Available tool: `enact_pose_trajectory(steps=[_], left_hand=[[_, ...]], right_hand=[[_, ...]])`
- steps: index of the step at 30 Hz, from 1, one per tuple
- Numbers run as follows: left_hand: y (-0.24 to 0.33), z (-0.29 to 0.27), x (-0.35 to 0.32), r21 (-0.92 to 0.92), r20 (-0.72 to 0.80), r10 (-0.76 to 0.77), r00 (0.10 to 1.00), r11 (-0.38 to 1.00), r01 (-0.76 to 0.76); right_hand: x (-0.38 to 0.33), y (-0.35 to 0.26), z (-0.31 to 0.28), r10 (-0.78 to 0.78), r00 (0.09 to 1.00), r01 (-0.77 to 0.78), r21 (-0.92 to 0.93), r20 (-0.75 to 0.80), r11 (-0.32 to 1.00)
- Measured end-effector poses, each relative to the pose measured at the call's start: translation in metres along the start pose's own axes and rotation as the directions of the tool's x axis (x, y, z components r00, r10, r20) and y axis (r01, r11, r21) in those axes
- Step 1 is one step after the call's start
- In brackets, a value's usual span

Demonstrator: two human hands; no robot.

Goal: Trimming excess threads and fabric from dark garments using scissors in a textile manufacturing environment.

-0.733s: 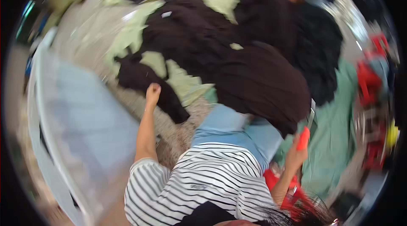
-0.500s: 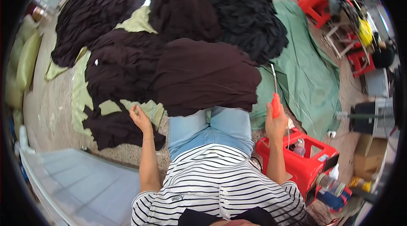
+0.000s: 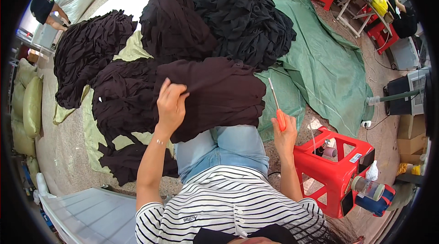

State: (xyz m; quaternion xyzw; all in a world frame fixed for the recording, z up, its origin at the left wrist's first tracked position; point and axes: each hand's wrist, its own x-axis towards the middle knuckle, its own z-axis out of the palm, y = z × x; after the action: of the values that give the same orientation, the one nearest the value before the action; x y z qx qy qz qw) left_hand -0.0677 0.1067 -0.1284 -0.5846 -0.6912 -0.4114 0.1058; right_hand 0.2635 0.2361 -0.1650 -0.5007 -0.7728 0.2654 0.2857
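Note:
Dark brown cloth, seemingly a garment, lies spread across my knees. Over its left part my left hand is raised, fingers loosely bent and thumb apart, with nothing visible in it. My right hand grips the orange handle of a tool with a long thin metal shaft; its exact kind is unclear. The shaft points up and away, beside the cloth's right edge. A heap of dark brown garments adjoins the cloth on the left, and a loose dark piece lies nearer me.
Other heaps, brown and black, lie beyond. A green tarp covers floor on the right. The red stool beside me carries a glass jar. A pale plastic box stands near left. Other people's hands show far off.
My left hand has risen from beside the loose piece to above the cloth on my knees. My right hand, still holding the tool, is slightly lower. The whole view has shifted.

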Motion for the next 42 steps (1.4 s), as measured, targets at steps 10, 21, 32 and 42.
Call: enact_pose_trajectory(steps=[10, 21, 32, 42], left_hand=[[0.051, -0.086, -0.061, 0.049, 0.201, 0.017, 0.979, 0.998, -0.027], [0.069, -0.088, -0.021, 0.33, 0.591, -0.196, 0.783, 0.944, -0.013], [0.038, 0.04, 0.069, -0.042, 0.716, -0.156, 0.681, 0.963, 0.265], [0.0, 0.031, 0.082, -0.211, 0.924, -0.218, 0.314, 0.393, 0.895]], right_hand=[[0.01, -0.005, -0.016, 0.019, 0.998, -0.02, 0.011, 0.052, 1.0], [0.008, -0.04, -0.026, 0.028, 0.97, -0.059, 0.121, 0.243, 0.991], [-0.009, -0.076, -0.05, -0.096, 0.951, 0.081, 0.065, 0.293, 0.995], [-0.007, -0.083, -0.045, -0.114, 0.919, 0.142, -0.048, 0.377, 0.989]])
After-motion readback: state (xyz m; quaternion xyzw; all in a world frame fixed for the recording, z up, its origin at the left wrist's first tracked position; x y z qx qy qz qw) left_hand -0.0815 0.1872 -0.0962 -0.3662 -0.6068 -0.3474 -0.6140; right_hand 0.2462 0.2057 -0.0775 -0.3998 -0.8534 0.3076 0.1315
